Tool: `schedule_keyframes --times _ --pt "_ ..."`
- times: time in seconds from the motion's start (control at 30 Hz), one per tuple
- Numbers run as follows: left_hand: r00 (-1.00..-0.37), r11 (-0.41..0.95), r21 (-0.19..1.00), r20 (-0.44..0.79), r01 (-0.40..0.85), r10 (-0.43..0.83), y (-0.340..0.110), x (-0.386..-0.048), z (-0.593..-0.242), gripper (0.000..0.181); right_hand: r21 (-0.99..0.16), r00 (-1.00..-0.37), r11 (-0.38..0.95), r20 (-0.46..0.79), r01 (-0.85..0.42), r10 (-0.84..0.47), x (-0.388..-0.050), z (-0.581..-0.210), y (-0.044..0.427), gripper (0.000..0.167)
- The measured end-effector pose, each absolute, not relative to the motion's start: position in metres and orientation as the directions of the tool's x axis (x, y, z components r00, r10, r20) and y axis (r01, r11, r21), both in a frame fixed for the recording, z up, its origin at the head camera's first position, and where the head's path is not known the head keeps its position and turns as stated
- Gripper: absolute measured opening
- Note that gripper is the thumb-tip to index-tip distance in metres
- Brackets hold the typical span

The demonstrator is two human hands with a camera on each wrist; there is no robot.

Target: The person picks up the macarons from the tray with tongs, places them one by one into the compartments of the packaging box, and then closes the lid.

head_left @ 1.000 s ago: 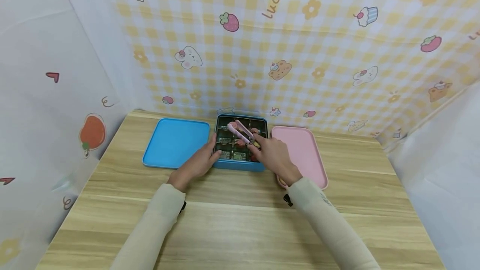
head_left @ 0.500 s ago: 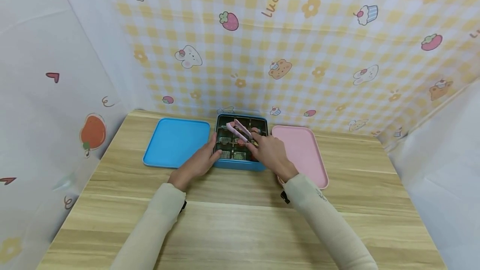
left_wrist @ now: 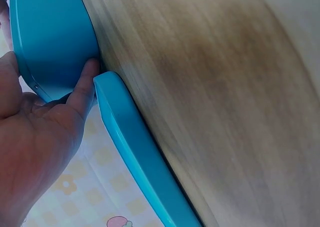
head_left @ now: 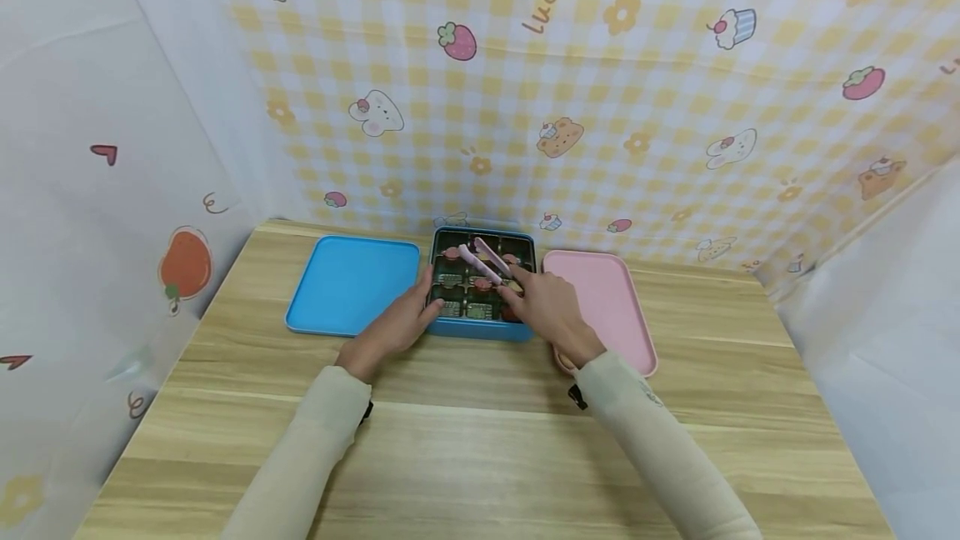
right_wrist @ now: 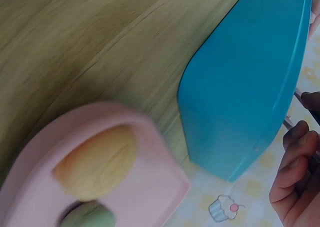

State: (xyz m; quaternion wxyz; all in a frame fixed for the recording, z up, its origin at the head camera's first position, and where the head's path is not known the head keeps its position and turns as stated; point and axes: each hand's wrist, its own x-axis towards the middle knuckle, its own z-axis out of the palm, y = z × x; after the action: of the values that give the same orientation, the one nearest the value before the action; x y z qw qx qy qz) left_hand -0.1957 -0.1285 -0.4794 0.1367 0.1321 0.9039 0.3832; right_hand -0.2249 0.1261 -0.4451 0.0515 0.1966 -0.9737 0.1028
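My left hand (head_left: 401,319) grips blue rectangular divided box (head_left: 480,328), likely steadying it; my right hand (head_left: 551,307) holds slim pink tongs (head_left: 482,266), load unclear.

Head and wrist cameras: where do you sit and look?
Head: on the head, looking forward and down at the blue box; left hand and right hand show.
Left wrist: on that wrist, facing box and blue tray; left hand shows.
Right wrist: on that wrist, facing box and pink tray; right hand shows.
Both wrist views share the box.
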Motion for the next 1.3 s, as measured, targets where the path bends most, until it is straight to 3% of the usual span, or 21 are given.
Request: schedule_keyframes --times 0.43,0.73,0.97,1.3 --pt "-0.925 0.66 0.74 -0.153 0.126 0.349 -0.13 -0.195 -0.478 0.073 -0.247 -0.907 0.88 0.224 -0.406 -0.356 -0.209 -0.442 0.184 0.024" --pt "-0.923 0.666 0.735 -0.154 0.131 0.352 -0.13 -0.195 -0.479 0.073 -0.208 -0.872 0.868 0.31 -0.451 -0.379 -0.19 -0.449 0.239 0.034" --pt "-0.924 0.658 0.742 -0.154 0.125 0.349 -0.132 -0.195 -0.479 0.073 -0.189 -0.856 0.855 0.311 -0.483 -0.414 -0.179 -0.455 0.272 0.041" --pt "-0.921 0.651 0.747 -0.148 0.134 0.36 -0.129 -0.196 -0.481 0.073 -0.149 -0.757 0.766 0.353 -0.626 -0.55 -0.163 -0.465 0.322 0.041"
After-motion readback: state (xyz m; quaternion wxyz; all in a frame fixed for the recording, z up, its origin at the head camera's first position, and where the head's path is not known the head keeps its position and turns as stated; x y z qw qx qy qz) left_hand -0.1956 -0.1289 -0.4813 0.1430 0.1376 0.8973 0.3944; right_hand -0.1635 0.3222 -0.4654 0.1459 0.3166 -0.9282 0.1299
